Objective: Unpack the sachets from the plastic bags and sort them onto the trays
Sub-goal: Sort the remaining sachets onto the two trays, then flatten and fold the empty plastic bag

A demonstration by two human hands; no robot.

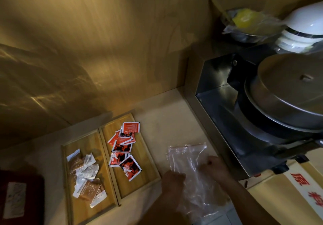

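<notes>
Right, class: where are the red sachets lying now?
In the head view, the red sachets lie on the right-hand wooden tray, beside the tray of brown sachets.

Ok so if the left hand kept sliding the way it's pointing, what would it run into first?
The left hand points up and right across the clear plastic bag it already touches. Past the bag lies bare counter, then probably the metal cooker housing, though depth is hard to judge.

I'm seeing a dim, amber-lit scene, streaky glints across the wooden wall [73, 49], deep shadow bottom left, soft blur on both hands, and wide-angle bending at the edges.
</notes>
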